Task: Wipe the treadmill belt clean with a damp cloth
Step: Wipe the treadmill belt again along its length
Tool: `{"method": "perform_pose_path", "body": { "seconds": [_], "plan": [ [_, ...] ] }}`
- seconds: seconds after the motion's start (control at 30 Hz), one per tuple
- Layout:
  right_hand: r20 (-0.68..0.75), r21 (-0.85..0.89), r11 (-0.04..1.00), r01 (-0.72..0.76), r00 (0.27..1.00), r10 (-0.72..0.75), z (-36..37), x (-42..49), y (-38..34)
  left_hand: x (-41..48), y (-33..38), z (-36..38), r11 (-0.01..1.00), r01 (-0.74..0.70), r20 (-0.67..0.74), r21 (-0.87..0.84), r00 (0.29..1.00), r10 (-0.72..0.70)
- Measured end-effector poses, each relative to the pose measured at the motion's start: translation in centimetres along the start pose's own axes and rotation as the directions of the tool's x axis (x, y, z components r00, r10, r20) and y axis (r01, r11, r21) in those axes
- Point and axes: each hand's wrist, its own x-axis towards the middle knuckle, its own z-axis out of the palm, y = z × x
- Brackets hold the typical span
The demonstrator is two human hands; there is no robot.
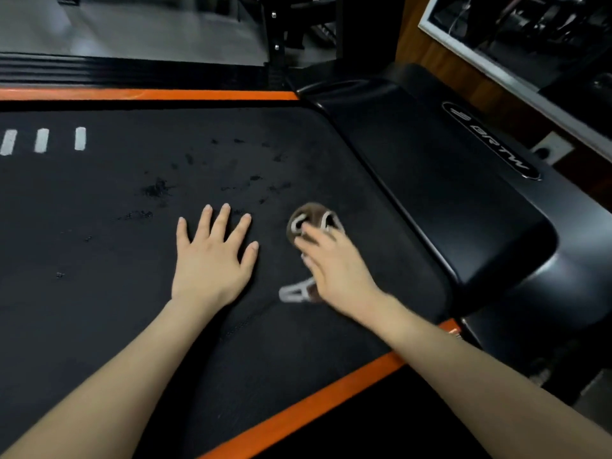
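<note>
On the belt (99, 309): left hand (212, 260) flat, fingers splayed, likely bracing; right hand (334, 270), fingers near-straight, presses cloth (308, 217) to scrub.

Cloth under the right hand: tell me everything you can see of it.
The cloth is brown with white markings, soft-looking and blurred. It lies on the black treadmill belt near the motor cover. The right hand presses on it, hiding its middle; parts show ahead of the hand and beside the wrist. Dampness cannot be told.
</note>
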Motion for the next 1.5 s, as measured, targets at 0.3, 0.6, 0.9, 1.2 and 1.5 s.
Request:
{"method": "perform_pose_path", "body": {
  "seconds": [0.3, 0.6, 0.9, 1.2, 1.5],
  "plan": [
    [0.121, -0.168, 0.907, -0.386, 0.905, 0.408, -1.9, -5.7, 9.3, 0.0, -0.1, 0.0, 1.0, -0.015, 0.023, 0.007, 1.0, 0.015],
    [0.17, -0.078, 0.937, -0.342, 0.921, 0.35, -2.7, -4.7, 10.0, 0.1, -0.2, -0.1, 1.0, -0.011, 0.04, 0.022, 0.999, 0.01],
    [0.189, -0.311, 0.785, -0.536, 0.774, 0.604, -4.1, -8.4, 4.9, 0.1, 0.1, 0.0, 1.0, -0.009, -0.001, 0.015, 1.0, 0.009],
    [0.401, 0.049, 0.982, -0.182, 0.904, 0.147, -3.9, -8.3, -3.1, -0.2, -0.8, -1.2, 0.987, -0.022, 0.011, -0.16, 1.0, 0.024],
    [0.287, 0.026, 0.994, -0.105, 0.953, 0.093, -2.9, -5.6, -1.1, -1.4, -3.9, -1.5, 0.996, -0.087, 0.008, -0.028, 0.996, 0.088]
  ]
}}
